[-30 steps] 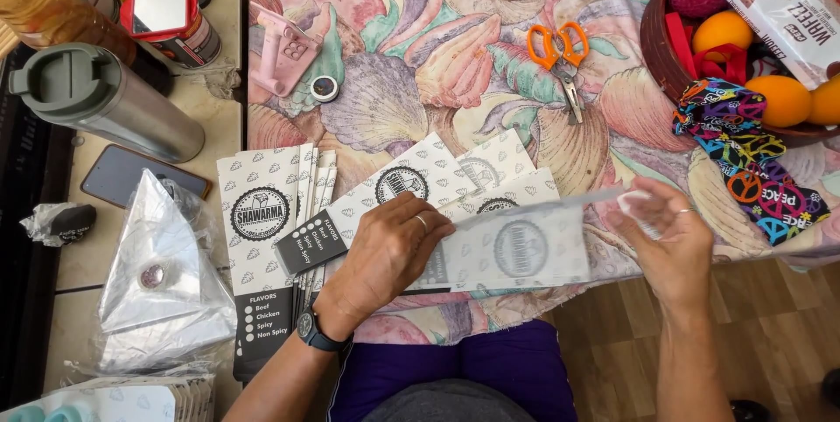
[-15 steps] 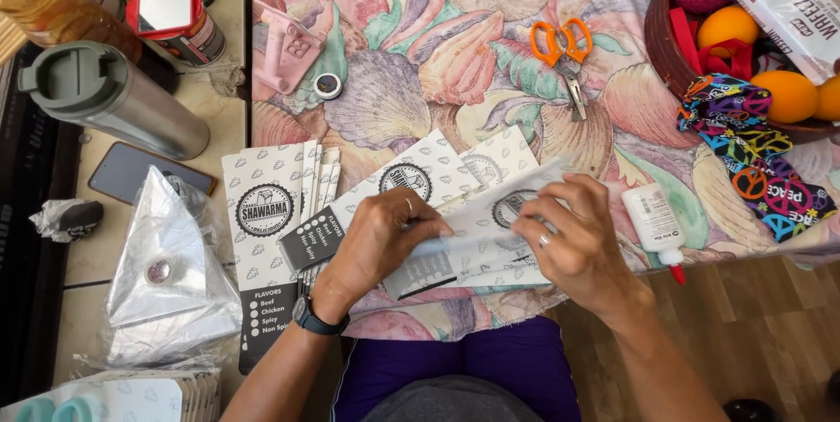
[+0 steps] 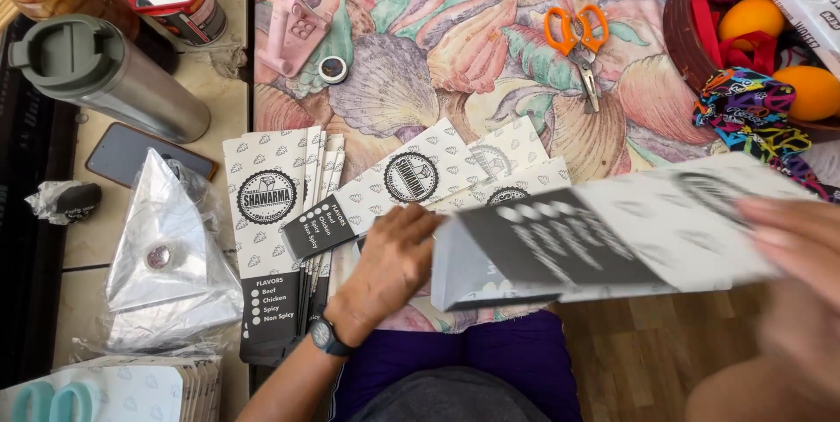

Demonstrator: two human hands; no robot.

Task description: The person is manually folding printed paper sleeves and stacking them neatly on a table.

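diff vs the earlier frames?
The right hand has lifted one folded paper sleeve off the table, up toward the camera. The small glue bottle beside it earlier is no longer in view. The left hand still presses the sleeve pile; scissors unmoved.

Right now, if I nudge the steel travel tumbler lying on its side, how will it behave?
The steel travel tumbler would probably roll, since its round body rests on the table. Its smooth metal looks slippery. It likely feels rigid and fairly heavy.

Wooden floor; beige table; shell-patterned tablecloth; bright, even light
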